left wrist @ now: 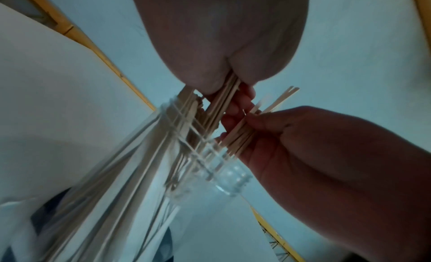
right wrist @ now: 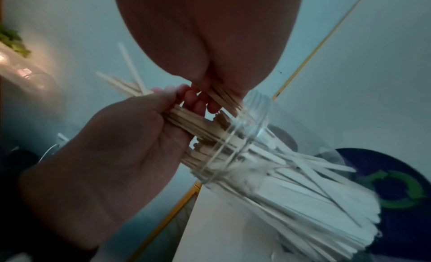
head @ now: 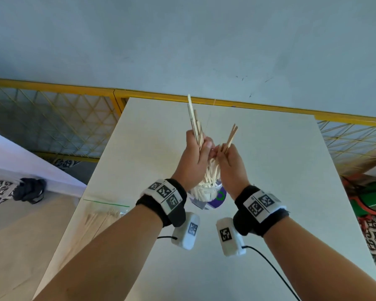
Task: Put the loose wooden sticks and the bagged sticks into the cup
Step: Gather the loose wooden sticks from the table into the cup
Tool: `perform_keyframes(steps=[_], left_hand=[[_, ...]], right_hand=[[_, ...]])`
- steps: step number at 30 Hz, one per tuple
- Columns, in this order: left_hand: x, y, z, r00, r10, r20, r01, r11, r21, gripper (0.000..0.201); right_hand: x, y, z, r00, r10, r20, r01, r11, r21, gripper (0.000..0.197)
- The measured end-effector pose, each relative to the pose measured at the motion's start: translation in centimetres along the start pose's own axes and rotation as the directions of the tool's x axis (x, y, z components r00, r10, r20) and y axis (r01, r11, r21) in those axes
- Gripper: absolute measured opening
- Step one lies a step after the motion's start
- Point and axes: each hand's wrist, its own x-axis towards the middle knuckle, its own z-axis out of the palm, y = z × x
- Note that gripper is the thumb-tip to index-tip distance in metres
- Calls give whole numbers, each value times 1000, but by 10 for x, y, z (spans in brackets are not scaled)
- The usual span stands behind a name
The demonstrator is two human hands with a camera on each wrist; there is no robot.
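Observation:
A clear plastic cup [head: 218, 197] with a blue and green label stands mid-table, packed with pale wooden sticks [right wrist: 303, 192] that lean out over its rim [right wrist: 235, 136]. Right above the cup, my left hand [head: 201, 144] grips a bundle of sticks [head: 193, 118] pointing up and away. Beside it, my right hand [head: 224, 153] pinches a smaller bundle [head: 231, 135]; its lower ends reach toward the cup mouth [left wrist: 210, 164]. The two hands nearly touch. A clear zip bag of sticks [head: 102, 216] lies flat at the table's left edge, partly hidden by my left forearm.
The white table [head: 269, 170] ends at a yellow mesh fence [head: 52, 118] behind and to the sides. A black bundle [head: 29, 191] lies on the floor at left, and green items [head: 373, 198] sit at right. A cable [head: 276, 270] trails from my right wrist.

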Motion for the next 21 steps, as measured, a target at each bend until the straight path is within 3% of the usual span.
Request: perform_keyframes(steps=[7, 12, 17, 21], left_hand=[[-2, 0, 3, 1000, 16, 20, -17, 997, 78, 28], [-2, 5, 10, 999, 46, 1, -46, 996, 82, 24], [-3, 2, 6, 999, 25, 28, -28, 996, 82, 22], [-5, -1, 0, 997, 13, 75, -21, 993, 112, 17]], right_hand=[[-12, 3, 3, 995, -83, -46, 81, 996, -48, 14], [-14, 7, 2, 993, -98, -73, 95, 995, -44, 20], [-13, -2, -12, 999, -44, 3, 44, 998, -46, 42], [-8, -13, -21, 999, -28, 35, 27, 999, 25, 46]])
